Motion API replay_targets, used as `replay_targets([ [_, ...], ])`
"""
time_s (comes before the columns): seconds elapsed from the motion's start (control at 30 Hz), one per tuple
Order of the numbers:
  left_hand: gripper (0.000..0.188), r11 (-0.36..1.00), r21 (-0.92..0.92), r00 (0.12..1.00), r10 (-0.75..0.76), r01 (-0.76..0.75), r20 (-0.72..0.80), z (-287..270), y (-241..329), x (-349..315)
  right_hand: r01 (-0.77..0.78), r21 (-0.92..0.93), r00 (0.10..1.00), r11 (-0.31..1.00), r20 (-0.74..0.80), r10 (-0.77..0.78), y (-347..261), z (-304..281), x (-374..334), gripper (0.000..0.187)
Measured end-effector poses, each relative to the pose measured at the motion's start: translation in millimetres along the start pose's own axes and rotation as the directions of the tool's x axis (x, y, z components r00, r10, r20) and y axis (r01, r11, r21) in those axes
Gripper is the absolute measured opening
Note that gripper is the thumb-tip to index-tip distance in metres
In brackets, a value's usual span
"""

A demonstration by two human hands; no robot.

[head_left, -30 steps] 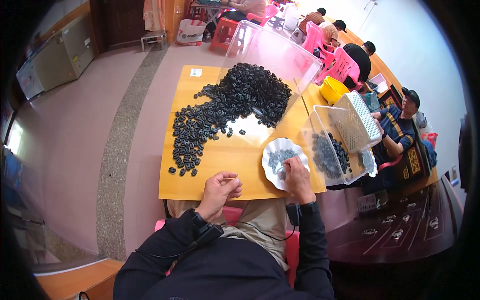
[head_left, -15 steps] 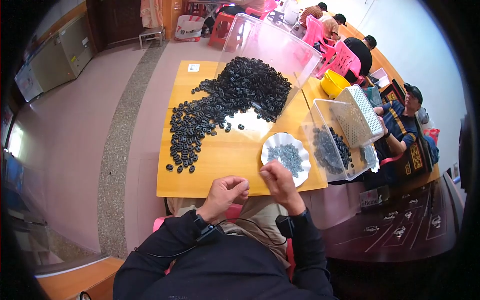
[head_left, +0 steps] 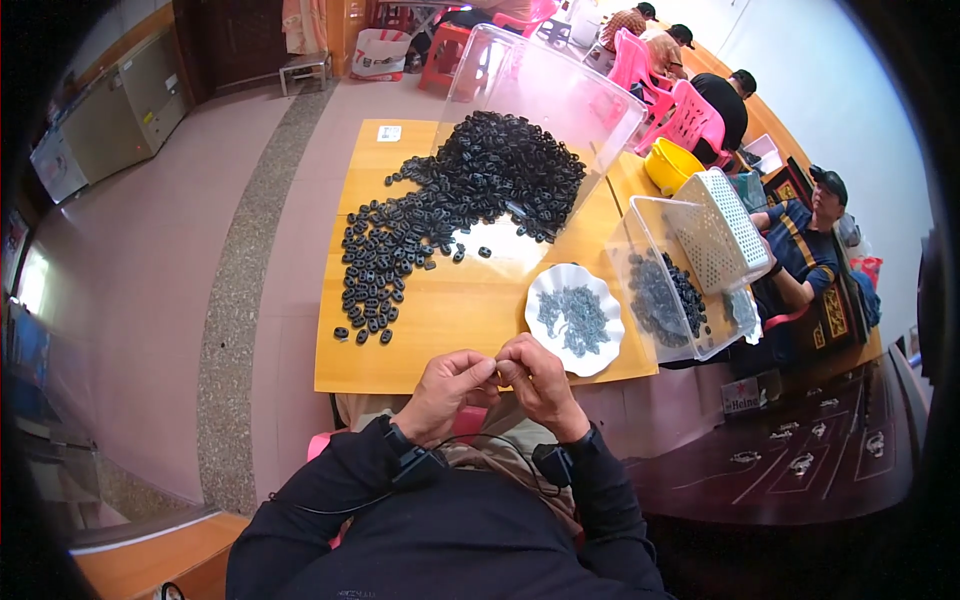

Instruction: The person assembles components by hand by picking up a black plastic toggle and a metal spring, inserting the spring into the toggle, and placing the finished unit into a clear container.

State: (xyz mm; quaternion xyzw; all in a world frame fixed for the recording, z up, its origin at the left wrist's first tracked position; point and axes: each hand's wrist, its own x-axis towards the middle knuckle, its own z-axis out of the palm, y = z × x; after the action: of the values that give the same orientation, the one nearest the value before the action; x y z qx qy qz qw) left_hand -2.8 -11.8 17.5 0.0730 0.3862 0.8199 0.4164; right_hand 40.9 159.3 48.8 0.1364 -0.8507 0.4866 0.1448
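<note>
head view: we hold left hand (head_left: 446,396) and right hand (head_left: 545,386) together, fingertips pinched over table's (head_left: 450,325) near edge — whatever sits between, too small to tell. much looks left: black pieces (head_left: 505,175) lie heaped on table; any done, we cannot tell. white plate (head_left: 572,367) holds small grey bits (head_left: 582,315) — clear bin (head_left: 643,232) at right, more black pieces.

A small white label (head_left: 389,133) with dark print lies near the far left corner of the wooden surface (head_left: 430,320). Lettering and a reddish mark show on a pale carton (head_left: 741,399) at right; a white bag (head_left: 379,52) carries red print too small to read.
</note>
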Motion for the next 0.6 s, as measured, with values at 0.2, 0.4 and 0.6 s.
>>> replay_targets([
  [0.2, 0.015, 0.999, -0.006, 0.998, 0.031, -0.032, -0.049, -0.6, 0.4, 0.7, -0.045, -0.001, 0.999, 0.999, -0.025, 0.045, 4.9, 4.2, -3.6, 0.005],
  [0.4, 0.015, 0.999, 0.021, 0.998, 0.030, -0.029, -0.052, -0.5, 0.7, 1.5, -0.131, 0.092, 0.991, 0.987, 0.009, 0.131, 7.2, 3.3, -6.9, 0.005],
  [0.6, 0.017, 0.999, 0.049, 1.000, 0.012, -0.011, -0.023, -2.9, -1.3, 3.0, -0.114, 0.106, 0.993, 0.988, 0.024, 0.112, 8.8, 1.1, -9.3, 0.003],
])
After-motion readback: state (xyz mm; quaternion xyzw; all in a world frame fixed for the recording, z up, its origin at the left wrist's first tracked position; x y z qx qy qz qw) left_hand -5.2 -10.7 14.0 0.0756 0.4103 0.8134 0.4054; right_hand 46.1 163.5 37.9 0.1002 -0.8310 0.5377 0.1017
